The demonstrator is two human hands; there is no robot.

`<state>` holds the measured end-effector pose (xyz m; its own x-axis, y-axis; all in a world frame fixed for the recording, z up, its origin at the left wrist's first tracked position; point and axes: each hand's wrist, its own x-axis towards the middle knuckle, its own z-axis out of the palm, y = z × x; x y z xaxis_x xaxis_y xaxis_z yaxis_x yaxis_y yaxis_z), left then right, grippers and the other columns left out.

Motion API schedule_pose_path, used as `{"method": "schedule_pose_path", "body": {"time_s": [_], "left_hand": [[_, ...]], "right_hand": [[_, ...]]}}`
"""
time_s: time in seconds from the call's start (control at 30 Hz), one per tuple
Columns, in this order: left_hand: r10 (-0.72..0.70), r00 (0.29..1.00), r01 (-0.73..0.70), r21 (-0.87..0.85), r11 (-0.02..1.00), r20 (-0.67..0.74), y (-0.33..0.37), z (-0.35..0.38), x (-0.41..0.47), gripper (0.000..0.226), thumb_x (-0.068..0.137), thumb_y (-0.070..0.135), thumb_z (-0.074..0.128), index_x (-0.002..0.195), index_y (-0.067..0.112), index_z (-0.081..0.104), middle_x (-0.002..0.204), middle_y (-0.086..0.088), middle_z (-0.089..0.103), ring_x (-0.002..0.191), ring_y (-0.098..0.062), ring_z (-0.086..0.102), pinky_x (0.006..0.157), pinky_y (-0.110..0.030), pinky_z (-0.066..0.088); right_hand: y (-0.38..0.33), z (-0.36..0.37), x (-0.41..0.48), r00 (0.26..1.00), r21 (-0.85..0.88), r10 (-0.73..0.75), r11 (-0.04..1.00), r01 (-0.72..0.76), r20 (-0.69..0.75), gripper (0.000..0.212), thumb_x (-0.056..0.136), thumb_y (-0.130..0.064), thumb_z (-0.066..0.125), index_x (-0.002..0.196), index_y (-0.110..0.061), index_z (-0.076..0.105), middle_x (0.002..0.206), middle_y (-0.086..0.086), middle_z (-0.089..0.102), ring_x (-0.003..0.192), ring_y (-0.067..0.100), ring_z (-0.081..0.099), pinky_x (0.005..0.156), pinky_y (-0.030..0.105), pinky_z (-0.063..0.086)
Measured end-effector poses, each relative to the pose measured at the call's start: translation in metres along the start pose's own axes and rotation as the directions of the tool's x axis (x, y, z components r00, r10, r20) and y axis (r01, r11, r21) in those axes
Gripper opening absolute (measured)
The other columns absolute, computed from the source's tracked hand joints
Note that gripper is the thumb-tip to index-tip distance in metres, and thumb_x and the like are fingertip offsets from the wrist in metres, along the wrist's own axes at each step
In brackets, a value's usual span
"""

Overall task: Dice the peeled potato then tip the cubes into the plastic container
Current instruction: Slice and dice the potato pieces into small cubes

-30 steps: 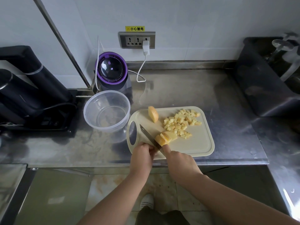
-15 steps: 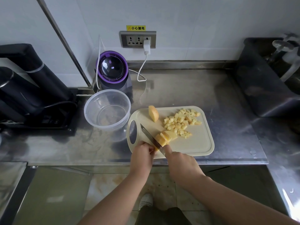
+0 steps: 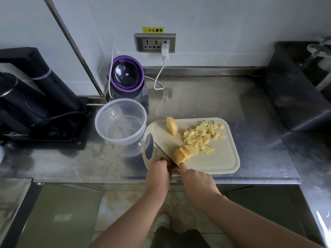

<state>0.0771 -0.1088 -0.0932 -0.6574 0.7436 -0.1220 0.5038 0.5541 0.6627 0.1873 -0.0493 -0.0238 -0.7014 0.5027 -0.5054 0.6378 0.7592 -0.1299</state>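
Your right hand is clenched on the knife, forefinger stretched to the potato piece at the near left of the cutting board. The blade lies against that piece's left side, tip pointing away from you. Your left hand is curled just left of the blade at the board's near edge; I cannot tell whether it holds anything. A pile of cubes sits farther back, with another potato chunk at the far left corner. The plastic container stands on the table just left of the board.
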Motion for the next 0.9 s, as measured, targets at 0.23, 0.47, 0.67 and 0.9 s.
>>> {"method": "schedule_pose_path", "body": {"time_s": [0.23, 0.47, 0.67, 0.9], "left_hand": [[-0.012, 1.0, 0.012, 0.021, 1.0, 0.006, 0.001, 0.0, 0.002, 0.023, 0.088, 0.029, 0.066, 0.092, 0.007, 0.074, 0.096, -0.003, 0.066, 0.079, -0.017, 0.064, 0.073, -0.031, 0.054], [-0.027, 1.0, 0.027, 0.053, 0.998, 0.007, 0.007, -0.005, 0.003, 0.014, 0.088, 0.02, 0.065, 0.088, 0.008, 0.072, 0.092, -0.001, 0.064, 0.076, -0.014, 0.064, 0.071, -0.022, 0.051], [-0.025, 0.999, 0.023, 0.057, 0.998, 0.044, 0.011, -0.007, 0.002, 0.016, 0.086, 0.02, 0.065, 0.099, 0.011, 0.067, 0.098, 0.001, 0.056, 0.071, -0.017, 0.067, 0.069, -0.031, 0.059], [-0.093, 0.99, 0.083, 0.105, 0.991, 0.102, 0.013, -0.021, 0.003, 0.01, 0.089, 0.029, 0.063, 0.088, 0.02, 0.06, 0.092, 0.01, 0.056, 0.062, -0.003, 0.062, 0.063, -0.027, 0.057]], "right_hand": [[0.002, -0.007, -0.002, 1.0, 0.018, 0.003, 1.0, -0.003, 0.015, 0.058, 0.096, -0.003, 0.051, 0.141, -0.02, 0.019, 0.082, 0.001, 0.049, 0.081, 0.019, 0.064, 0.074, 0.031, 0.058], [0.021, -0.031, -0.024, 1.0, 0.043, -0.027, 0.999, 0.027, -0.003, 0.046, 0.096, -0.003, 0.048, 0.131, -0.022, 0.025, 0.081, -0.001, 0.05, 0.067, 0.014, 0.056, 0.059, 0.025, 0.046], [0.039, -0.05, -0.029, 0.993, 0.126, 0.046, 0.992, -0.032, -0.111, 0.044, 0.097, -0.007, 0.047, 0.13, -0.025, 0.024, 0.091, 0.002, 0.062, 0.064, 0.015, 0.06, 0.06, 0.028, 0.053], [0.069, -0.053, -0.036, 0.971, 0.216, 0.172, 0.967, -0.134, -0.166, 0.036, 0.103, -0.016, 0.038, 0.137, -0.018, 0.026, 0.08, -0.001, 0.054, 0.063, 0.014, 0.058, 0.053, 0.024, 0.046]]}}
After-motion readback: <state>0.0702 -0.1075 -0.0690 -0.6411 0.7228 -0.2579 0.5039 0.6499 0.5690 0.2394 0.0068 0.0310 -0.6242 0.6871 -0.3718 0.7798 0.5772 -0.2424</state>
